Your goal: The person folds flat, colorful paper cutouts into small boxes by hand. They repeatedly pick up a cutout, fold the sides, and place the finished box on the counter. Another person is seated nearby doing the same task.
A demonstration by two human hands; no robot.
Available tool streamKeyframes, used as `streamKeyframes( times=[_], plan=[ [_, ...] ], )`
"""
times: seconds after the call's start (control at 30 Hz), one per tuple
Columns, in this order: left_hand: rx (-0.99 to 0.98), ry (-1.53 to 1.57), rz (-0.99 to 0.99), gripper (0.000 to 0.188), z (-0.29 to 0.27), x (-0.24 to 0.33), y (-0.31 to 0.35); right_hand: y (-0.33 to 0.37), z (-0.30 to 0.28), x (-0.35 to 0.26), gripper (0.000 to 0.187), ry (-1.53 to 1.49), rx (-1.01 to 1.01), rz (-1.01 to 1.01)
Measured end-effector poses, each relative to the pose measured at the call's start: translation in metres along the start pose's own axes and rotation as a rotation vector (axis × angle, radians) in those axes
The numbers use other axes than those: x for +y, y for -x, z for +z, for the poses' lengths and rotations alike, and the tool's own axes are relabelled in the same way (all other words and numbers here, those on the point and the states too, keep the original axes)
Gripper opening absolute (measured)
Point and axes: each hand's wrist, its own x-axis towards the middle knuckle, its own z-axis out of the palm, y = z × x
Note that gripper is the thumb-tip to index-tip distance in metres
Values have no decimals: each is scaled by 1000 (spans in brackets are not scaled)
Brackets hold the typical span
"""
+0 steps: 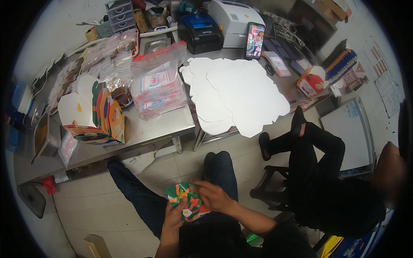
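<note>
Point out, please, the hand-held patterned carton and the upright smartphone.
Patterned carton (192, 207): head view, on its printed panel.
Smartphone (255, 41): head view, on its lit screen.

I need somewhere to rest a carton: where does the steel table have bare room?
The steel table has a bare strip at its front edge, bordered by patterned cartons on the left, the clear plastic bag behind and white sheets on the right. It is crowded further back around the black printer.
</note>
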Motion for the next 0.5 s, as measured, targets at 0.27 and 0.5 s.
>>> streamKeyframes(
  times=[0.27,0.5],
  plan=[
    [27,-16,-54,35,5,5,5,4,-10,-4,28,-55,-47,-23],
    [8,-26,-104,38,-1,-2,7,7,-17,-10,38,33,-90,-82]
  ],
)
